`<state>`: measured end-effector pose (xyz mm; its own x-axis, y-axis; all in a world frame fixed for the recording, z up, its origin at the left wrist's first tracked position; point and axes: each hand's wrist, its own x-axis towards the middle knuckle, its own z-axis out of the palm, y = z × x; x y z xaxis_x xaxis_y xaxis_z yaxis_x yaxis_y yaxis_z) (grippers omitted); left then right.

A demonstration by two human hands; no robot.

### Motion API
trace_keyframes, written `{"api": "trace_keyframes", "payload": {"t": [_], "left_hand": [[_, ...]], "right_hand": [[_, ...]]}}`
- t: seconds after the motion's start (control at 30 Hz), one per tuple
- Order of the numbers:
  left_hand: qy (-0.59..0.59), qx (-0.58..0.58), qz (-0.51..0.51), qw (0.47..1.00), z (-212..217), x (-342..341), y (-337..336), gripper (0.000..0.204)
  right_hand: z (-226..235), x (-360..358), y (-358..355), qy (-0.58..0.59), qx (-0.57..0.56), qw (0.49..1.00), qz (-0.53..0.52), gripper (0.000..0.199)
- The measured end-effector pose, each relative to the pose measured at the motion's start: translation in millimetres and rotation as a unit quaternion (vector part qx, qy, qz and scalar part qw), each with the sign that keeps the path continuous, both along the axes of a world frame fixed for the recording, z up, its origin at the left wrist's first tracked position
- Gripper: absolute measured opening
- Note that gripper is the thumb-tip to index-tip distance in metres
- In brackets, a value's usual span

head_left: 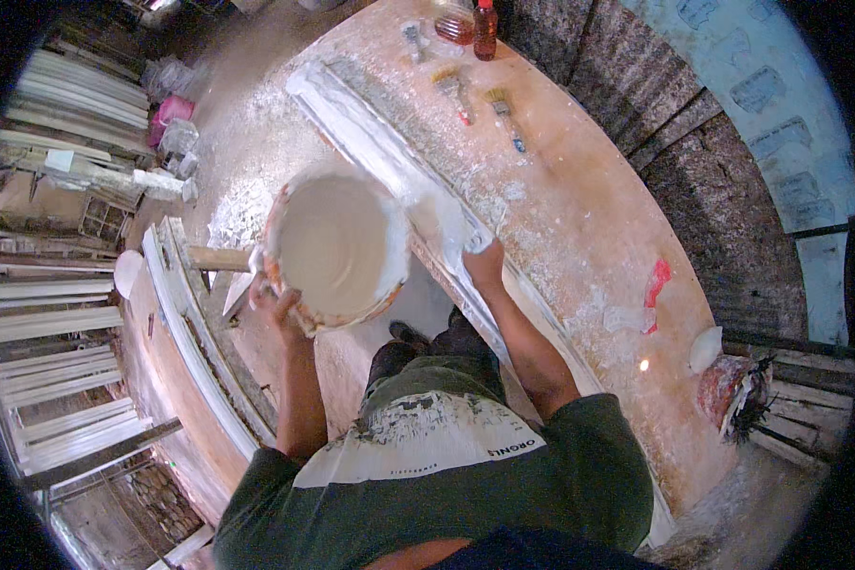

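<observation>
My left hand (283, 310) is closed on the near-left rim of a round tub (401, 271) of smooth, creamy off-white plaster. The tub's rim is crusted with white and orange-brown residue, and it is held beside the bench edge. Over a long, narrow mould (351, 112) coated in white, my right hand (485, 266) is closed near wet white plaster (444, 226). Whatever its fingers hold, if anything, I cannot make out. The mould runs lengthwise along the near edge of the bench.
On the dusty bench (579, 209) lie brushes (503, 116), a red-and-clear plastic piece (651, 294) and a bottle of red liquid (484, 33). Another long white moulding (195, 332) lies at left, beyond which long white strips are racked. A pink container (169, 114) stands far left.
</observation>
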<state>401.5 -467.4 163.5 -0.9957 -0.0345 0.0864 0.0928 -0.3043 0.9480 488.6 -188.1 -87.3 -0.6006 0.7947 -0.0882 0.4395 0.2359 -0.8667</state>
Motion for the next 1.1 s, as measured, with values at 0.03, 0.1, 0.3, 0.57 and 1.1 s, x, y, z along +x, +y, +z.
{"api": "trace_keyframes", "payload": {"t": [0.03,0.1,0.3,0.57,1.1], "left_hand": [[0.040,-0.071,0.020,0.996,-0.7,-11.4,25.8,0.033],[0.104,-0.160,0.024,0.981,-14.7,-40.4,69.0,0.037],[0.010,0.007,-0.297,0.955,-31.2,-82.5,242.7,0.054],[-0.153,0.125,-0.538,0.819,-98.3,-57.7,404.7,0.062],[-0.235,0.011,-0.574,0.784,-152.3,-70.1,438.4,0.050]], "right_hand": [[-8.7,8.4,5.3,-0.001,-0.034,0.998,0.047,0.047],[62.6,25.7,7.2,0.008,-0.175,0.979,0.107,0.055],[51.8,58.9,-10.7,0.068,-0.187,0.980,-0.028,0.054],[89.8,79.5,-14.4,0.010,-0.117,0.993,0.010,0.046],[48.7,86.6,8.1,0.137,-0.110,0.983,-0.045,0.018]]}}
